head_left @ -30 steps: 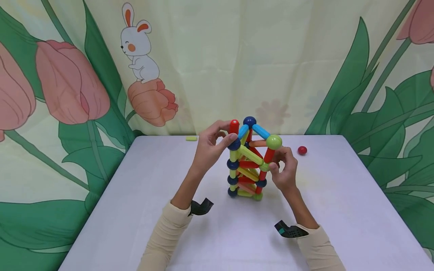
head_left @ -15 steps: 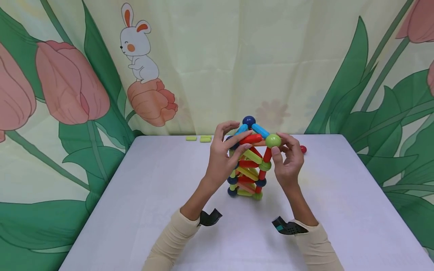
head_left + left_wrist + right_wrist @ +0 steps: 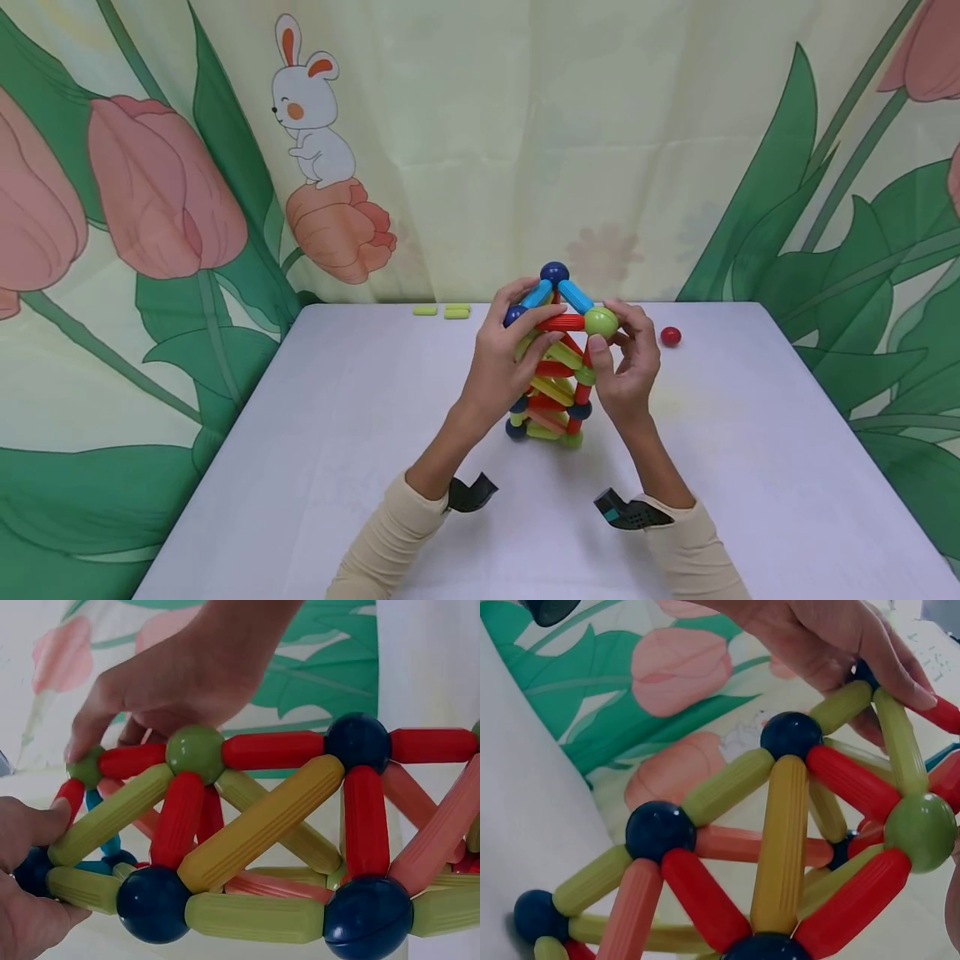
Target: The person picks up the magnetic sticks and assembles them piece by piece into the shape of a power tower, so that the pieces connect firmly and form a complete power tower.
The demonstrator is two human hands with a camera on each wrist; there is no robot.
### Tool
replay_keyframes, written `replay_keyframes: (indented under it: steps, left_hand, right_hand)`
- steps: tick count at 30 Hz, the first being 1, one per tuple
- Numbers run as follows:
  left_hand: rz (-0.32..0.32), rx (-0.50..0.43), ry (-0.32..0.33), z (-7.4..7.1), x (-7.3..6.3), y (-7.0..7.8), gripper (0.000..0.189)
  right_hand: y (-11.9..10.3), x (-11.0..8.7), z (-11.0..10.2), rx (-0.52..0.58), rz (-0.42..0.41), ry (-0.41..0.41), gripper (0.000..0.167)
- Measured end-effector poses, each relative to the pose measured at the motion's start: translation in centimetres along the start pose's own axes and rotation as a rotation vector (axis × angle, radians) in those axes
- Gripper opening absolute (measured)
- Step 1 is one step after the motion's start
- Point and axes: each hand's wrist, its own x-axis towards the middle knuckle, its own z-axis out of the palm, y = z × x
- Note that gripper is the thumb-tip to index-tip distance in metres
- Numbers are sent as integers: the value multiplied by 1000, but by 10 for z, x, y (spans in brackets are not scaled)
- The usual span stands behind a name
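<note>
A tall tower of magnetic sticks and balls (image 3: 552,389) stands upright on the table. Across its top front lies a red magnetic stick (image 3: 564,322), between a dark blue ball (image 3: 514,314) and a light green ball (image 3: 601,323). My left hand (image 3: 495,358) pinches that stick near the blue ball, which its fingers partly cover. With thumb and fingers, my right hand (image 3: 632,371) grips the green ball at the top right corner. In the left wrist view, the red stick (image 3: 71,796) reaches the green ball (image 3: 86,766) under a right fingertip.
Several short yellow-green sticks (image 3: 457,315) lie at the table's back edge, left of the tower. A loose red ball (image 3: 671,337) sits behind and right of the right hand. A printed curtain (image 3: 480,167) hangs behind the white table (image 3: 337,433).
My left hand has brought the red stick from upright above the blue ball down to level, bridging to the green ball. My right hand has risen from the tower's side to that green ball.
</note>
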Motion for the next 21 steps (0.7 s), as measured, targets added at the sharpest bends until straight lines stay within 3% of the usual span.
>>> replay_keyframes:
  steps: [4,7,11,13,16,18,21]
  left_hand:
    - [10,-46,8,-1,-2,-6,33]
    - [-20,-160,32,-3,-6,-17,40]
    - [-148,-340,69,-9,-12,-42,46]
    - [-227,-372,99,-11,-13,-62,45]
    - [-352,-316,149,-12,-14,-99,38]
    - [-411,-216,163,-12,-14,-127,31]
    - [-488,-44,110,-10,-12,-171,21]
  right_hand:
    - [6,-7,-5,-22,7,-65,62]
    - [13,-15,-11,-50,35,-122,62]
    - [22,-26,-18,-79,48,-186,61]
    - [27,-30,-21,-91,37,-212,59]
    - [32,-35,-24,-104,36,-246,53]
    - [34,-36,-24,-110,46,-273,49]
    - [37,-36,-23,-120,70,-313,47]
